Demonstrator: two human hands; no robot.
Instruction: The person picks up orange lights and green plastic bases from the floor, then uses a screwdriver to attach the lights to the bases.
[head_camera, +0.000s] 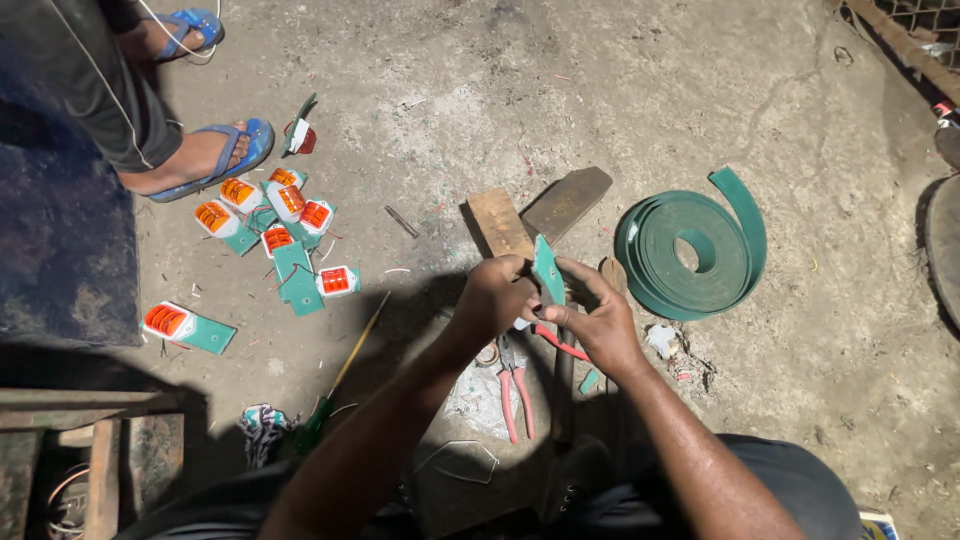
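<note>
My left hand (497, 293) and my right hand (595, 318) both grip a short green strip piece (547, 268), held upright between them over the concrete floor. Something white shows at the strip's lower end, with red wire (560, 345) trailing from it under my right hand. Red-handled pliers (514, 392) lie on the floor just below my hands. Two wooden blocks (500, 222) lie right behind the strip.
A coiled roll of green strip (690, 255) lies to the right. Several finished green pieces with orange-red lamps (280, 225) are scattered at left, near another person's sandalled feet (205, 160). A green-handled screwdriver (340, 380) lies lower left. A wooden frame (90, 450) stands bottom left.
</note>
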